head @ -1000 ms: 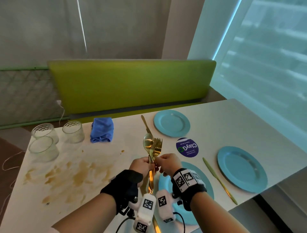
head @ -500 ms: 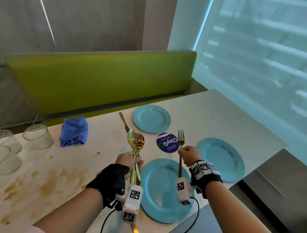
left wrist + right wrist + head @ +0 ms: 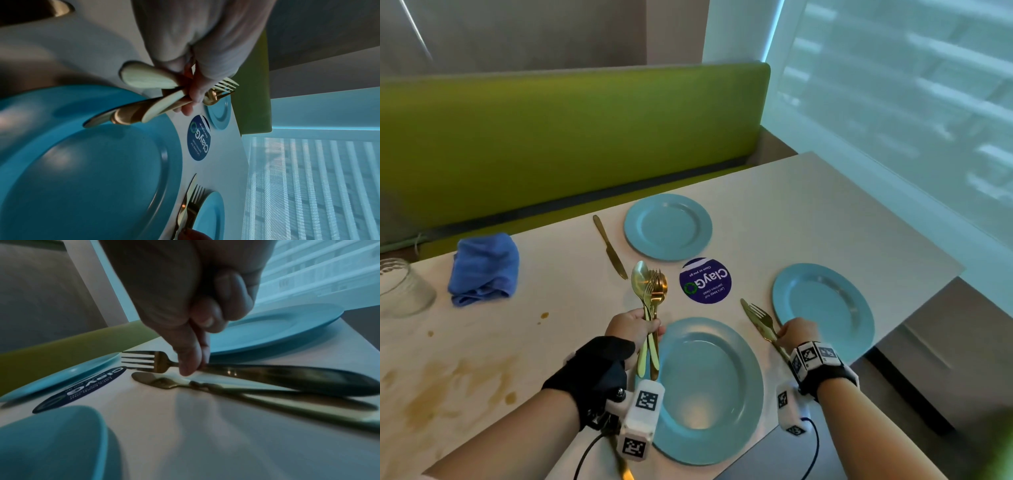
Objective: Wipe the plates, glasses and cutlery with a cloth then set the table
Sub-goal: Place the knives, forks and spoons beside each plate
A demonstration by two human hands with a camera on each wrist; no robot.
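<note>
- Left hand (image 3: 634, 328) raised, fingers curled round a cutlery bundle (image 3: 650, 298).
- Right hand (image 3: 796, 333) low (near the table's right edge), pinching a fork (image 3: 763, 320).

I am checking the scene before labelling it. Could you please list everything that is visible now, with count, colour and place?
plates: 3, light blue, on the table; one far, one right, one large near the person.
knives: 2, gold; one left of the far plate, one left of the right plate.
fork: 1, gold, lying across the right knife.
cutlery bundle: gold spoons and forks, exact count unclear, held upright left of the near plate.
cloth: 1, blue, bunched, on the table's left part.
glass: 1 visible, clear, at the left edge.
sticker: 1, dark purple, round, between the plates.
table: 1, white, brown stains at left.
bench back: 1, green, behind the table.
left hand: grips the cutlery bundle.
right hand: pinches the fork's handle.
</note>
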